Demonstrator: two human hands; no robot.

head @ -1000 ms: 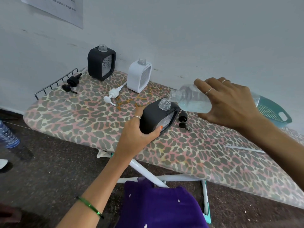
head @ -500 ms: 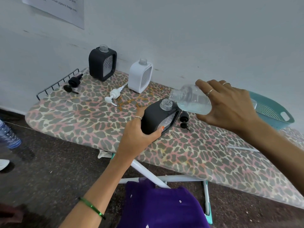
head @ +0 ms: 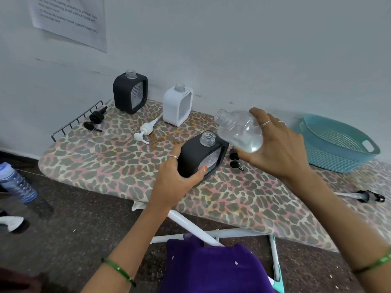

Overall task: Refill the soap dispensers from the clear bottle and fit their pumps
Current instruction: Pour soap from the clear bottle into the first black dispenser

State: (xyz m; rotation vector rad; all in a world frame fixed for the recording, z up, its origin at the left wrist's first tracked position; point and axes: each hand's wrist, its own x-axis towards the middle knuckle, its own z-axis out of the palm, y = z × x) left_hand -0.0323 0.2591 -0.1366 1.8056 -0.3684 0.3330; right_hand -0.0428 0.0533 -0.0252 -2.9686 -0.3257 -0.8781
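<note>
Clear bottle: held by the right hand at about 2 o'clock from frame centre, fingers and thumb curled round its body, neck tilted up toward 10 o'clock, a small pool of liquid lying in its lower end. Its mouth is above and just beside the open neck of the near black dispenser, not touching it. That dispenser stands tilted on the leopard-print ironing board, gripped round its side by the left hand; no pump is fitted. A black pump lies on the board just at the dispenser's 3 o'clock side. At 11 o'clock, against the wall, the far black dispenser stands upright with its neck open; the white dispenser stands upright at 12 o'clock, also open. A white pump lies in front of the white dispenser, and a second black pump lies at 10 o'clock by the wire rack. A teal basket sits at 3 o'clock. A long-tubed pump lies at 4 o'clock.
</note>
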